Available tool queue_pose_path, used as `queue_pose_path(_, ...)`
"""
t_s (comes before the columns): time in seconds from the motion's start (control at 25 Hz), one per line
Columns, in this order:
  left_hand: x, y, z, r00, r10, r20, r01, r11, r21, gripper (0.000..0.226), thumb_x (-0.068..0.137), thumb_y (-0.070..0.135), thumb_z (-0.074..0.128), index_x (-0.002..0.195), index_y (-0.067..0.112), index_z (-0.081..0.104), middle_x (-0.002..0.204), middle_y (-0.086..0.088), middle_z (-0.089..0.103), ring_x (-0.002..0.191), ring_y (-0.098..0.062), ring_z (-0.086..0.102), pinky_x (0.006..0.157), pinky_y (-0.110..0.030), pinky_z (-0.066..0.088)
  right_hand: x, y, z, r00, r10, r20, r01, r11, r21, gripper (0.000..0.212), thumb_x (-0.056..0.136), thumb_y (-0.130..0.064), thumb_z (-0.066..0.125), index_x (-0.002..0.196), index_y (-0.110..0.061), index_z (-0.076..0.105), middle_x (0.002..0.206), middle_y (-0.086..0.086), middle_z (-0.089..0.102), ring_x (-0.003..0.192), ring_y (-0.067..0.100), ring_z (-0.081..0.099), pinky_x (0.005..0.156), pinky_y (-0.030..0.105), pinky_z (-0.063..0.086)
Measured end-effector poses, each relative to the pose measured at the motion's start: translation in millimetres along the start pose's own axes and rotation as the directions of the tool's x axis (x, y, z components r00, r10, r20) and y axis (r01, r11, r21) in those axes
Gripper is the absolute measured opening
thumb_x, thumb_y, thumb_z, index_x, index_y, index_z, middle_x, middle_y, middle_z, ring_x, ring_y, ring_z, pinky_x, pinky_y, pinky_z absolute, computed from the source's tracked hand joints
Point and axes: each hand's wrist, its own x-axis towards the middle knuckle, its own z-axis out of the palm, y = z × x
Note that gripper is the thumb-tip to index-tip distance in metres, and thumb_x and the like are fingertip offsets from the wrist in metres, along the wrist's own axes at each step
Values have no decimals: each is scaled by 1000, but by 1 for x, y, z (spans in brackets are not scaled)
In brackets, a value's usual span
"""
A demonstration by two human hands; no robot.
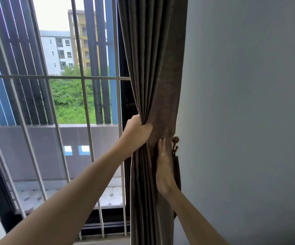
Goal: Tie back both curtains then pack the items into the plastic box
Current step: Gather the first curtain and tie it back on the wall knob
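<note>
Both bare forearms were stretched forward from the lower edge of the view toward the curtain (152,76), the left one rising on a long diagonal and the right one shorter and steeper. At the left hand (137,130), the gathered folds of the curtain were seen bunched inside a closed fist, the fabric emerging above the knuckles and pinched to a narrow waist there. Lower and to the right, the curtain's outer edge was pressed by the right hand (164,167), whose fingers (161,145) were held straight and close together, flat against the cloth and pointing upward; the thumb side was hidden against the fabric.

The curtain was shown as a heavy brown-grey drape with deep vertical pleats, hung at the right side of the window just beside the pale wall (249,103), fanning wider above the grip and falling in tight folds below it. Just beside the right fingertips, a brown wall hook (175,143) with rounded knobs was fixed to the wall, with a dark strip, possibly a tieback, hanging beneath it. White window bars (83,96) and a balcony were seen to the left.
</note>
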Motion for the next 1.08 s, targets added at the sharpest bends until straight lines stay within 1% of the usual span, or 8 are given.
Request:
queue_pose_path(0.12, -6, 0, -1, 999, 18, 43, -9, 977, -214, 35, 63, -5, 41, 38, 18, 36, 40, 11, 33, 39, -8, 29, 44, -20, 22, 48, -33, -14, 991, 132, -39, -121, 971, 205, 81, 80, -80, 16, 143, -33, 34, 143, -7, 45, 124, 2, 47, 108, 25, 38)
queue_pose_path(0.24, -7, -2, -3, 998, -6, 64, 30, 928, -372, 22, 47, -1, 38, 41, 20, 33, 43, 7, 31, 45, -11, 29, 44, -19, 19, 82, -49, -31, 988, 147, 50, -153, 976, 152, 117, 54, -99, 17, 146, -28, 29, 147, 0, 40, 133, 16, 40, 115, 43, 29)
queue_pose_path(0.4, 1, -9, -7, 986, -146, 82, 167, 882, -442, 24, 44, -1, 38, 65, 10, 39, 61, -2, 40, 59, -15, 41, 47, -21, 33, 92, -43, -38, 971, 189, 149, -211, 966, 148, 120, 47, -101, 26, 145, -32, 30, 147, -1, 40, 135, 19, 38, 116, 49, 23)
queue_pose_path(0.56, 7, -9, -8, 986, -124, 113, 162, 876, -453, 21, 42, -2, 35, 60, 10, 37, 55, -1, 39, 55, -15, 40, 46, -18, 30, 88, -38, -40, 947, 261, 187, -295, 937, 185, 117, 46, -101, 33, 139, -31, 42, 141, 2, 47, 131, 23, 44, 114, 52, 25)
queue_pose_path(0.68, 8, -10, -10, 989, -106, 105, 140, 902, -408, 21, 45, -1, 36, 62, 11, 41, 58, -1, 42, 56, -14, 41, 49, -21, 31, 86, -40, -40, 951, 239, 195, -277, 940, 198, 114, 48, -99, 36, 139, -32, 41, 140, 2, 49, 128, 23, 47, 113, 51, 29)
queue_pose_path(0.84, 8, -12, -15, 994, 0, 107, 31, 957, -287, 23, 50, 0, 37, 45, 23, 32, 48, 8, 32, 49, -10, 31, 48, -24, 20, 82, -44, -42, 952, 232, 199, -266, 949, 169, 112, 47, -99, 37, 137, -33, 44, 137, 0, 51, 125, 23, 50, 111, 50, 33)
queue_pose_path(0.96, 5, -14, -21, 995, 39, 94, -24, 987, -160, 23, 66, -2, 42, 55, 17, 36, 52, 10, 38, 54, -11, 36, 49, -22, 26, 80, -44, -45, 949, 243, 200, -275, 949, 152, 107, 48, -97, 41, 134, -34, 46, 134, -1, 54, 122, 23, 53, 109, 49, 36)
queue_pose_path(1.08, -2, -23, -24, 987, 127, 94, -133, 989, 65, 32, 87, -1, 43, 66, 22, 44, 57, 16, 48, 55, -4, 47, 47, -10, 35, 81, -43, -48, 943, 303, 138, -317, 944, 94, 113, 42, -100, 38, 135, -37, 42, 137, -3, 50, 123, 22, 51, 110, 49, 33)
